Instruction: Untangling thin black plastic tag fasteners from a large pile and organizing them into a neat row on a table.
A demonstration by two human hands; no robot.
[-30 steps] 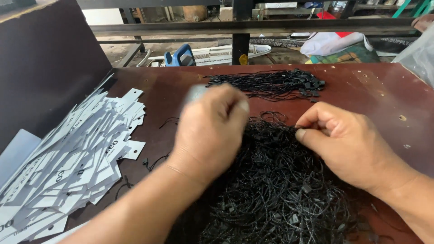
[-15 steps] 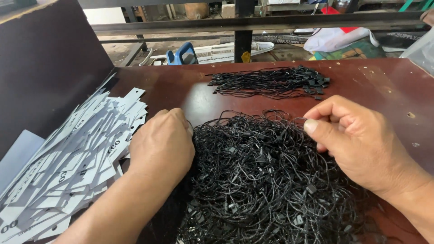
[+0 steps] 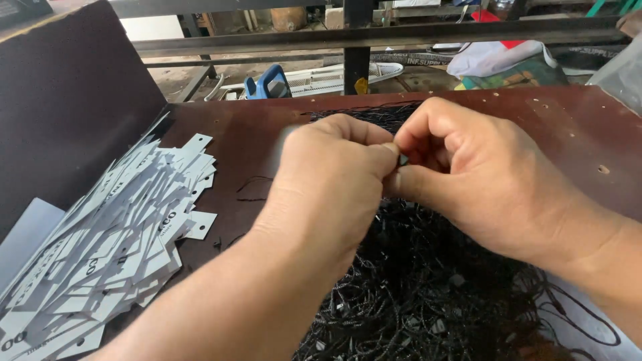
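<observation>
From my remote seat, the head view shows both hands raised together above the middle of the dark brown tabletop [image 3: 575, 127]. My left hand [image 3: 331, 180] is curled into a loose fist, its thumb and forefinger pressed toward the fingertips of my right hand [image 3: 481, 180]. Between the two sets of fingertips sits a small black piece [image 3: 403, 160], pinched from both sides; it looks like the end of one of the black string loops, though it is too small to tell more. So each grip is clenched on that same black piece, the hands touching at the fingertips.

Directly under the hands, and running toward the near edge, lies a big tangled heap of black string loops [image 3: 428, 294]. A second, tidier bunch of black strings [image 3: 364, 113] lies farther back, mostly hidden behind the hands.

To the left, a sprawling pile of white paper tags [image 3: 114, 234] with punched holes lies against a dark upright board [image 3: 67, 100]. A few loose black strings [image 3: 251, 189] lie on the bare wood between the tags and the heap. Beyond the tabletop's far edge stands a dark metal rail [image 3: 374, 33].
</observation>
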